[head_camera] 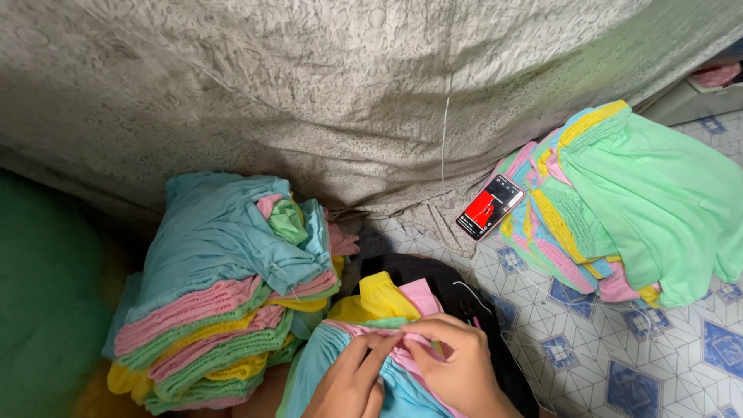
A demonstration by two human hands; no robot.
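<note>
Both hands, left hand [350, 381] and right hand [457, 364], pinch the pink waistband [364, 331]. Folded stack [224, 286] at 9 o'clock, second pile [619, 201] at 2 o'clock with phone [490, 207].

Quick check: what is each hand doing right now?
Left hand: closed, pinching the pink gathered band of the blue garment.
Right hand: closed, pinching the same band.

phone [490, 207] | lying tilted against folded pastel pile, right of centre | rectangular, black frame, red-lit screen
</note>
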